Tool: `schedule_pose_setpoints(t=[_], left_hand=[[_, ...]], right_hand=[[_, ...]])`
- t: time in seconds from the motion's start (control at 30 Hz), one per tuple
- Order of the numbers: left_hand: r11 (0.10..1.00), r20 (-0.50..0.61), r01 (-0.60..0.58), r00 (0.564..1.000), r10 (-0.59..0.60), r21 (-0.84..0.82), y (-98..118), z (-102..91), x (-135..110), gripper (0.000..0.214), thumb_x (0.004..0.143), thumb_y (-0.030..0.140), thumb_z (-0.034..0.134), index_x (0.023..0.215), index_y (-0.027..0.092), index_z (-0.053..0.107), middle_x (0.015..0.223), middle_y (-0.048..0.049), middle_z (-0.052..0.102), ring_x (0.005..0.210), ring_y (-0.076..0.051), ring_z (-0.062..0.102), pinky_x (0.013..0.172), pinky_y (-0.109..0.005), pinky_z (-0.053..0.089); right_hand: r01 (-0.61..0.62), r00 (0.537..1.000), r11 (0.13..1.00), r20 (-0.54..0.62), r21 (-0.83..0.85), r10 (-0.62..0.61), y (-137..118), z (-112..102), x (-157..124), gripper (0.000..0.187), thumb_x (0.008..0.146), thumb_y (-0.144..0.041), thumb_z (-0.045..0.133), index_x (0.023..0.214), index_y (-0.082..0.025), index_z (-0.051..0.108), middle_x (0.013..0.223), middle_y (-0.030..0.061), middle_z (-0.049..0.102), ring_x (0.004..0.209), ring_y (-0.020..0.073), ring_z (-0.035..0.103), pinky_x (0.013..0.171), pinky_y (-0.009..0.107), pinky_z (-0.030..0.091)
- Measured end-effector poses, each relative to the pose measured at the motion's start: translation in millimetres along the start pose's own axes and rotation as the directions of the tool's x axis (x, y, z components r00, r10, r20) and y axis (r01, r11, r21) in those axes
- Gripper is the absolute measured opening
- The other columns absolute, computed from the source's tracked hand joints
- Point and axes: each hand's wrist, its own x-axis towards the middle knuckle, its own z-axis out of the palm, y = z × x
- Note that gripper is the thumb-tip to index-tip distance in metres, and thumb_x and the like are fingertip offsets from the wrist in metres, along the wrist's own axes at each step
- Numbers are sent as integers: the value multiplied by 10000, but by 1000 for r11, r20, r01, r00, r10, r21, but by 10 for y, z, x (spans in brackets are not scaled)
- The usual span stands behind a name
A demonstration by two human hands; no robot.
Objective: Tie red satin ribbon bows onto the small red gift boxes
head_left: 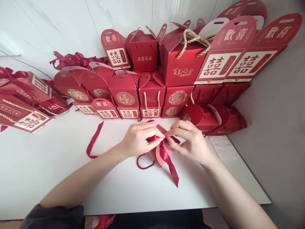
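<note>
Red box [159,156]; ribbon [171,167] in both hands [138,139] [191,140]

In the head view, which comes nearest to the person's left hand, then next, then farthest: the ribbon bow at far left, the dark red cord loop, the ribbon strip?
From the left hand:
1. Cord loop, just below it in the picture.
2. Ribbon strip, leftward.
3. Ribbon bow, far left.

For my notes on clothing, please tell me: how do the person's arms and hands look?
The left hand and right hand wear no visible gloves, rings or watch. On the left arm, a dark sleeve ends near the elbow; the right arm shows no sleeve in view.
</note>
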Motion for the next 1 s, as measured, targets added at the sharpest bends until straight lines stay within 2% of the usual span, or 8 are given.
schedule_pose_setpoints(t=[0.1,0.2,0.3,0.43,0.6,0.73,0.9,1.0], left_hand=[[998,1,36,999,-36,-53,7,13,7,54,804,135,663,789,184,680,698,21,691,598,-84,566,591,-217,462],[997,-26,27,999,-29,-67,4,37,8,59,805,140,657,771,184,673,676,19,683,582,-85,559,575,-217,461],[998,-40,-8,999,6,-58,-13,52,-1,60,799,142,658,761,188,665,654,21,671,584,-90,569,570,-221,459],[999,-39,-24,999,22,-46,-34,61,-13,57,799,149,651,778,197,674,654,25,677,581,-89,579,566,-220,460],[998,-52,-36,998,34,-47,-35,76,-18,62,799,149,645,766,197,664,655,22,677,579,-88,574,571,-221,462],[998,-51,-44,998,42,-42,-42,82,-23,65,790,136,653,775,199,659,647,29,666,570,-86,560,573,-225,453],[998,-47,-50,998,48,-33,-61,87,-34,54,796,157,640,776,203,661,662,21,672,576,-93,578,581,-229,467],[998,-44,-53,998,52,-27,-70,92,-40,59,791,158,641,773,209,663,657,23,675,573,-95,585,581,-228,471]], right_hand=[[-16,996,1000,-83,-16,15,-19,-32,2,78,865,-143,590,888,-213,615,860,47,617,797,197,576,734,367,426],[-72,997,993,17,91,71,-24,-44,13,116,861,-138,579,944,-220,576,909,48,629,853,210,572,783,375,444],[-60,994,995,98,85,51,-10,-16,17,157,812,-106,602,911,-223,567,900,31,628,863,212,567,821,388,433],[-43,999,997,19,60,42,-13,-10,6,161,822,-102,584,914,-227,544,899,33,640,857,210,581,853,397,424],[-38,996,994,87,102,29,-30,-17,-7,254,806,-73,566,992,-240,522,911,23,628,890,211,575,909,411,431],[-11,999,996,31,85,9,-19,4,-4,265,787,-51,558,970,-238,514,859,9,603,852,202,561,995,450,397],[-50,991,989,129,136,33,-13,-4,6,326,784,-64,551,1057,-239,511,1020,47,626,995,236,574,980,446,421],[-50,998,988,55,146,42,-6,-11,5,299,793,-60,535,1032,-239,518,930,28,631,919,222,597,985,460,420]])
